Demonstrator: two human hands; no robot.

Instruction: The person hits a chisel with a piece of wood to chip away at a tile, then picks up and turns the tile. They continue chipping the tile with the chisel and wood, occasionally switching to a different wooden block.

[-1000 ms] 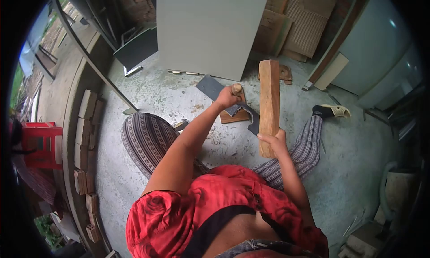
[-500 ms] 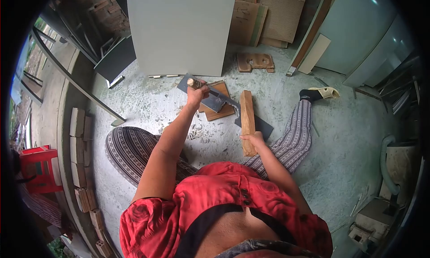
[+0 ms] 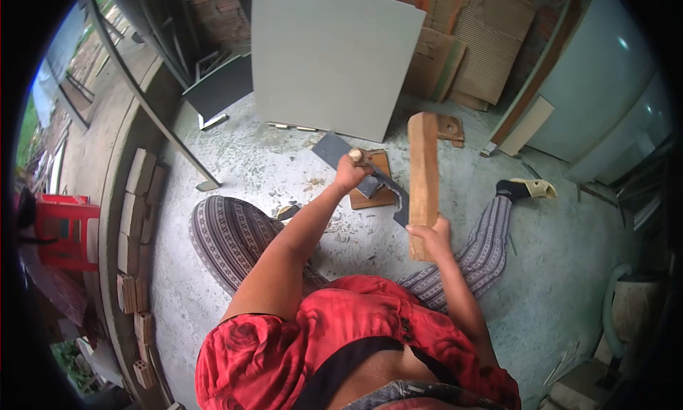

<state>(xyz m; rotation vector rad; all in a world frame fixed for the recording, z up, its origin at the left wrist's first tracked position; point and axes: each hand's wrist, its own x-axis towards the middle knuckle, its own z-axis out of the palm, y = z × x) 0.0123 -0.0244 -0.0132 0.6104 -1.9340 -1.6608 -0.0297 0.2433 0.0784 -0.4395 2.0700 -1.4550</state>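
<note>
My left hand [image 3: 350, 174] is closed around an upright tool with a round wooden handle [image 3: 356, 155]; its lower end is hidden by the hand. Beneath that hand lies a dark grey sheet [image 3: 333, 148] with a jagged, cut-out edge. It rests partly on a brown wooden board [image 3: 381, 197] on the floor. My right hand [image 3: 435, 238] grips the near end of a thick, squared wooden block [image 3: 424, 172]. The block is held up to the right of the sheet and covers part of it from view.
Dark chips [image 3: 340, 233] are scattered on the floor between my legs. A large pale panel [image 3: 331, 61] leans ahead, with cardboard [image 3: 491, 44] beside it. Bricks [image 3: 133, 221] line a ledge at left, near a red plastic stool [image 3: 67, 229]. A notched wooden piece [image 3: 449, 128] lies beyond the block.
My right hand has raised the wooden block higher, closer to the camera. My left hand keeps its hold on the tool over the sheet. The whole view has shifted slightly.
</note>
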